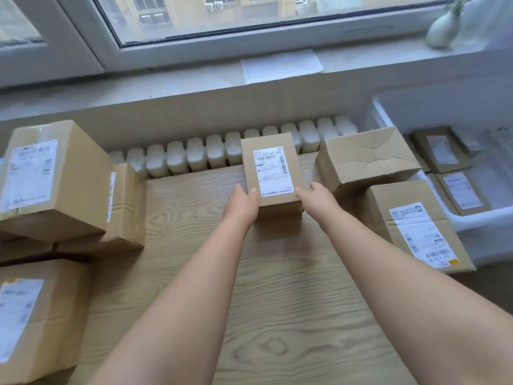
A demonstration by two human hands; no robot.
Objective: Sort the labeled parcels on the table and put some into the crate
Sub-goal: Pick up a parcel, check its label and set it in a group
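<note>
A small brown parcel (270,170) with a white label on top sits at the far middle of the wooden table (211,273). My left hand (242,205) holds its near left corner, thumb up on the top face. My right hand (316,200) grips its near right side. A white crate (477,218) stands at the right with several labeled parcels (444,152) inside.
Large labeled boxes are stacked at the left (52,179) and near left (30,318). Two more boxes lie at the right, one plain (366,159) and one labeled (416,223). A white radiator (194,157) and a windowsill (166,84) run behind the table.
</note>
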